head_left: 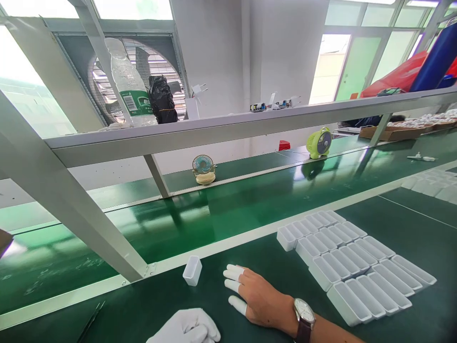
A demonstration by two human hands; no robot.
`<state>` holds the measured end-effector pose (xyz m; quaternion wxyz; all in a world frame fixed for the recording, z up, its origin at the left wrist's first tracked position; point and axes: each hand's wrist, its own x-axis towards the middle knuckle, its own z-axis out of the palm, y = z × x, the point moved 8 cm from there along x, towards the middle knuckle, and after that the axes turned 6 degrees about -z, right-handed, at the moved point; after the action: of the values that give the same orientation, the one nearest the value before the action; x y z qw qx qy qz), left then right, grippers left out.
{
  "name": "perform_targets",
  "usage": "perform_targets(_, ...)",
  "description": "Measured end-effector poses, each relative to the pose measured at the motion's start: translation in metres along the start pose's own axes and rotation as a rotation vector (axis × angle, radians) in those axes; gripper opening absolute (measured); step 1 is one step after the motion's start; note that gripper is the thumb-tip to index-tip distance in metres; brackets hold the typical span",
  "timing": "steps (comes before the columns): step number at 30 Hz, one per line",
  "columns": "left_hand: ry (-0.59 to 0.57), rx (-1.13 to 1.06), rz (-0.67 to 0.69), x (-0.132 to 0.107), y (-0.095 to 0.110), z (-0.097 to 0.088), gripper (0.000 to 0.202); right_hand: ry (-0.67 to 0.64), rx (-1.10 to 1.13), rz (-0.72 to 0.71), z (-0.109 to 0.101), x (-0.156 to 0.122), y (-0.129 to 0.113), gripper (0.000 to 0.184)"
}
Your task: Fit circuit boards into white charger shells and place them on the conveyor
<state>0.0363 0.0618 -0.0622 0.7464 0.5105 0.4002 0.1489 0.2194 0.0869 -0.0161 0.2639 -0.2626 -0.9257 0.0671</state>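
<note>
My left hand (187,327), in a white glove, lies at the bottom edge with its fingers curled in; nothing shows between them. To its right, my right hand (259,295) rests palm down on the dark green worktop (246,255), fingers stretched out. White finger cots cover its visible fingertips, and a wristwatch (304,314) is on that wrist. One small white open-topped box (192,270) stands alone ahead of both hands, touched by neither. Right of my right hand, several rows of similar white trays (353,262) sit packed together, open side up.
A green conveyor belt (228,214) runs behind the worktop's pale edge. Above it spans a metal shelf (214,131) carrying a water bottle (130,88). A slanted post (78,205) rises at left. Black tweezers (91,321) lie front left. Two small fans stand beyond the belt.
</note>
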Motion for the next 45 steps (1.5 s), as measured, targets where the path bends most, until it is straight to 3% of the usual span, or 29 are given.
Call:
perform_targets(3,-0.022,-0.096,-0.034,-0.003,0.003,0.010,0.041,-0.012,0.011,0.006,0.000,0.000,0.001,0.044)
perform_targets(9,-0.005,-0.129,0.021,-0.012,0.023,0.023,0.037,-0.026,0.019,-0.003,-0.003,0.002,-0.002,0.042)
perform_targets(17,-0.013,-0.133,-0.010,-0.012,0.017,0.020,0.036,-0.040,-0.016,0.004,-0.002,0.002,-0.002,0.045)
perform_targets(45,-0.010,-0.061,-0.035,-0.014,0.025,0.023,0.038,-0.110,-0.090,0.010,0.002,0.002,-0.004,0.047)
